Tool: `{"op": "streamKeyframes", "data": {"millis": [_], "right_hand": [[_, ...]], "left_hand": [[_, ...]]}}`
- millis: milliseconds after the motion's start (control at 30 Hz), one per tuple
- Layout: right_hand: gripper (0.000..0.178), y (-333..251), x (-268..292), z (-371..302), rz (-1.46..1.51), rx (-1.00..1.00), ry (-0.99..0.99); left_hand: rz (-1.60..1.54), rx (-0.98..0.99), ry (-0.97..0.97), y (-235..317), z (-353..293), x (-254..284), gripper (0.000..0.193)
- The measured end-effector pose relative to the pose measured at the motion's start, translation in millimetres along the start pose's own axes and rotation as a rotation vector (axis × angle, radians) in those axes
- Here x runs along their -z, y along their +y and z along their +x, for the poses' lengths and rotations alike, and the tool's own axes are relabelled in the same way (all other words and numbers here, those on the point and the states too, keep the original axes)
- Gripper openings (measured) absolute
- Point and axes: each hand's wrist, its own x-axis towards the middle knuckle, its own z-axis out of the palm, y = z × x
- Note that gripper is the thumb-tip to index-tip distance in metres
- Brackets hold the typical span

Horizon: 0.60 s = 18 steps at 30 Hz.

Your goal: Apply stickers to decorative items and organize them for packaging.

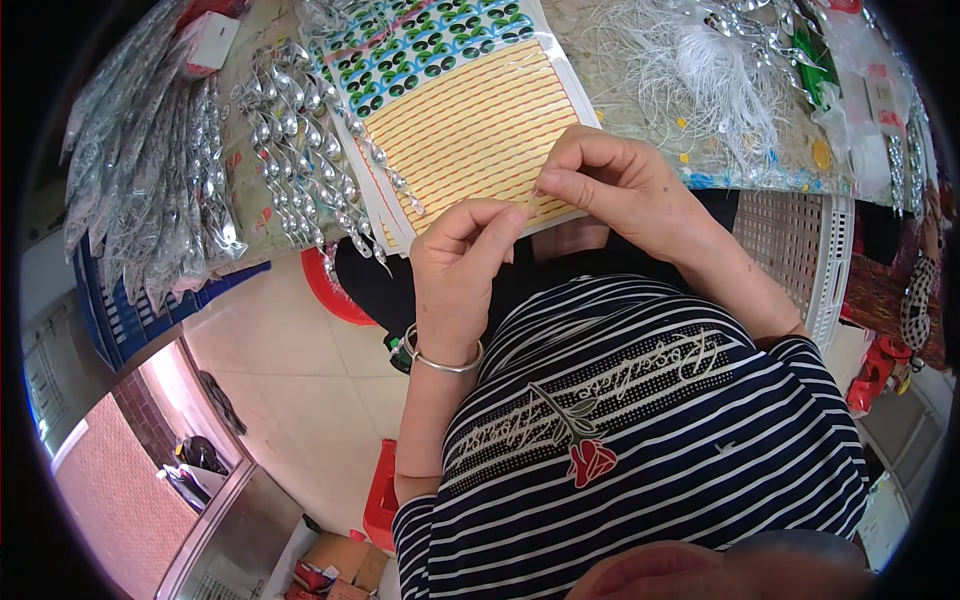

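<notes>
My left hand [455,265], with a silver bangle [448,366] on its wrist, is closed in a pinch near the table's front edge. Close by on its right, my right hand [625,185] also pinches thumb against forefinger. Whatever the fingertips hold is too small to make out. Under and beyond the hands lies a yellow sheet [465,115] with rows of thin red wavy lines. Above it is a sheet of green, black and blue eye-like stickers [440,50]. Twisted shiny silver strips [305,150] lie left of the sheets, one string of them reaching over the yellow sheet's edge.
At the left hangs a thick pile of bagged silver twists [150,160], with a white box [210,42] on top. A bundle of white strings [715,75] spreads over the table's right. A blue crate [130,310], a white perforated basket [790,240] and a red stool [380,500] stand lower.
</notes>
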Motion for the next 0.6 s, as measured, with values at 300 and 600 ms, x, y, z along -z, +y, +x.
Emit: {"op": "streamKeyframes", "data": {"millis": [300,600], "right_hand": [[0.014,-2.7,-3.8,-2.7,-0.013,0.037,-0.015],[0.011,-1.7,-3.0,-1.8,-0.124,0.142,0.006]], "left_hand": [[-0.039,0.016,-0.008,-2.1,-0.1,2.8,0.011],[-0.031,-0.011,-0.017,-0.8,-1.3,-2.0,0.014]]}}
